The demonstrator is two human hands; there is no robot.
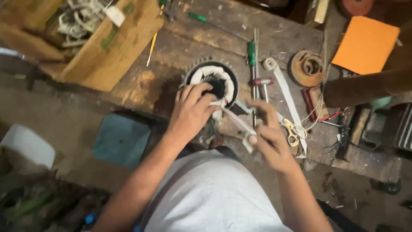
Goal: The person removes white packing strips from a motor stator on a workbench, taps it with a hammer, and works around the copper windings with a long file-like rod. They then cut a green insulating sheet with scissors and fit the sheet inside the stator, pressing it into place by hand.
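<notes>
1. Head view: your left hand (191, 112) rests its fingers on the motor stator (212, 83), which stands on the desk (141, 81) straight ahead of you.
2. Your right hand (268, 137) pinches the white tape strip (234, 120), which runs slantwise up-left to the stator's white-wrapped windings.
3. Yellow-handled scissors (292, 131) lie just beside your right hand.

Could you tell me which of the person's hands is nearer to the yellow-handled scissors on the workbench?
The right hand. It sits just left of the yellow-handled scissors, pinching a white tape strip. The left hand is farther left, on the round motor stator.
</notes>
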